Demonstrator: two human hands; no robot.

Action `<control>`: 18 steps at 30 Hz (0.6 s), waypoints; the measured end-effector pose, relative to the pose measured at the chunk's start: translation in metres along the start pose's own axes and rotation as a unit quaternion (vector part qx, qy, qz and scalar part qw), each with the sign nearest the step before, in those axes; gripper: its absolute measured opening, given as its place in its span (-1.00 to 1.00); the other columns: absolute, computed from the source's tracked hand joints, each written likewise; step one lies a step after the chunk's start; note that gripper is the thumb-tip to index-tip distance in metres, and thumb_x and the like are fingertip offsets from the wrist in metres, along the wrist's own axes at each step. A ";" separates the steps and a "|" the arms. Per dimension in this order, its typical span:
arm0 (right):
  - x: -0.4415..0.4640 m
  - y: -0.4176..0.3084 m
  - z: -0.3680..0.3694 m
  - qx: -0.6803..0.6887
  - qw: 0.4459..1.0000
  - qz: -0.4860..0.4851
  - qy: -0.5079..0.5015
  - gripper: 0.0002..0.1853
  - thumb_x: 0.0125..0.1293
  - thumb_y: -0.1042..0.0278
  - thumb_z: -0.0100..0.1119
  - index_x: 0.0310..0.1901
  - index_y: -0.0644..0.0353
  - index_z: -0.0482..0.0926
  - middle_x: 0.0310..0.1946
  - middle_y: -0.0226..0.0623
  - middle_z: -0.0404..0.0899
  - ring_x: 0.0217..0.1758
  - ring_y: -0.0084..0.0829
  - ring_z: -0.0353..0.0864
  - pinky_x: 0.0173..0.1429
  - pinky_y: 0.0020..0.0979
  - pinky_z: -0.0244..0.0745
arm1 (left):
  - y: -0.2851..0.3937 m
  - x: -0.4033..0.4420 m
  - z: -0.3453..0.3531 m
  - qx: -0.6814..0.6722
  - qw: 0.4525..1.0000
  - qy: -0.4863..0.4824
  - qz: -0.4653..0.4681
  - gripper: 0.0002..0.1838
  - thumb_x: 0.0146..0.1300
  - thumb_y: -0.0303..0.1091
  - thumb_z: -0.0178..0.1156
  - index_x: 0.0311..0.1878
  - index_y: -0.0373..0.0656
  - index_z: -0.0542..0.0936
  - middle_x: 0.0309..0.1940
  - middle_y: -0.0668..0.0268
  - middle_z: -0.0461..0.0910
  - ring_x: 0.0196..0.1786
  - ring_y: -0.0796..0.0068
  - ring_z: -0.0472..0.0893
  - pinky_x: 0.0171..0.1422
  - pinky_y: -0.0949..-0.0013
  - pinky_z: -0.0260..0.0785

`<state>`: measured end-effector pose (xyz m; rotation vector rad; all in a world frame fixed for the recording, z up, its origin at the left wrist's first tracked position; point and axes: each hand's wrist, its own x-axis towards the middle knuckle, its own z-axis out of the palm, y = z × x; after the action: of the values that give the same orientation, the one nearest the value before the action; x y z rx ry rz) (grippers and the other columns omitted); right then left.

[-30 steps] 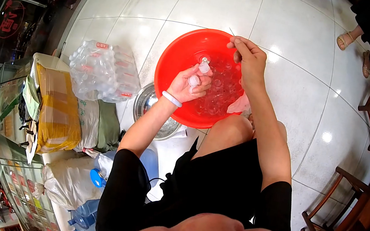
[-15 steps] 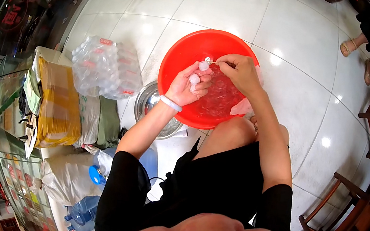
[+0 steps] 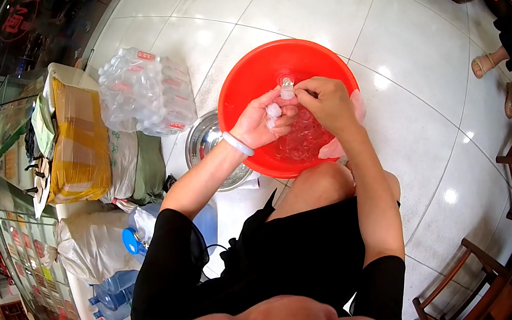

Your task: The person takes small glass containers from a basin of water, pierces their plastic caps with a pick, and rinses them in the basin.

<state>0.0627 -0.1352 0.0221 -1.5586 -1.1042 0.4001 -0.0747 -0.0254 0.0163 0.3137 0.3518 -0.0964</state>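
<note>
Over a red plastic basin (image 3: 242, 77), my left hand (image 3: 257, 121) faces palm up with its fingers curled round small whitish translucent pieces (image 3: 273, 112). Another small clear-and-white piece (image 3: 287, 91) sticks up at its fingertips; its exact kind is too small to tell. My right hand (image 3: 327, 101) meets it from the right, thumb and fingers pinched at that piece's edge. Whatever lies in the pinch is hidden. Below both hands, the basin holds a mass of clear, shiny pieces (image 3: 303, 134). Pink thin material (image 3: 332, 150) hangs at the basin's right side.
A steel bowl (image 3: 197, 141) stands partly beneath the basin's left side. Beyond it are plastic-wrapped bottles (image 3: 139, 91), a taped box (image 3: 78, 142) and large blue water jugs (image 3: 114, 292). Wooden stools (image 3: 474, 282) and another person's foot (image 3: 483, 64) are at the right.
My right hand has shifted slightly left, closer to the piece at my left fingertips. A thin pale thing seen earlier at its pinch no longer shows clearly.
</note>
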 end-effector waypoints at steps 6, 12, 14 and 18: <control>-0.001 0.000 -0.003 0.004 0.999 -0.013 0.035 -0.86 0.00 0.35 0.07 -0.52 0.22 0.56 -0.60 -0.19 0.51 -0.56 -0.26 0.49 -0.46 -0.32 0.35 | -0.001 0.000 0.009 -0.008 0.999 0.030 0.004 -0.57 0.30 -0.05 -0.15 -0.16 -0.29 0.43 -0.48 0.31 0.38 -0.58 0.57 0.24 -0.56 0.55 0.09; -0.001 -0.001 -0.003 -0.039 0.999 -0.022 0.002 -0.88 0.03 0.48 0.09 -0.41 0.31 0.57 -0.54 -0.23 0.55 -0.52 -0.44 0.51 -0.42 -0.47 0.37 | -0.001 0.001 0.007 -0.024 0.999 0.026 0.001 -0.56 0.27 -0.08 -0.09 -0.18 -0.35 0.47 -0.49 0.29 0.38 -0.59 0.57 0.23 -0.53 0.54 0.08; -0.001 -0.002 -0.001 0.005 0.999 -0.026 0.038 -0.87 0.00 0.38 0.08 -0.50 0.25 0.56 -0.59 -0.19 0.51 -0.55 -0.28 0.49 -0.46 -0.34 0.35 | -0.002 0.000 0.010 -0.029 0.999 0.036 0.005 -0.56 0.27 -0.08 -0.09 -0.18 -0.36 0.47 -0.49 0.28 0.38 -0.59 0.57 0.22 -0.53 0.54 0.08; 0.000 -0.001 -0.001 0.035 0.998 -0.010 0.042 -0.87 0.00 0.39 0.08 -0.49 0.25 0.56 -0.59 -0.20 0.51 -0.55 -0.30 0.49 -0.46 -0.35 0.35 | 0.000 -0.001 0.014 -0.057 0.997 0.045 0.001 -0.56 0.27 -0.09 -0.09 -0.20 -0.38 0.46 -0.49 0.28 0.38 -0.59 0.57 0.21 -0.53 0.54 0.09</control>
<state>0.0630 -0.1363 0.0237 -1.4888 -1.0296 0.3516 -0.0708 -0.0297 0.0290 0.2061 0.4448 -0.0607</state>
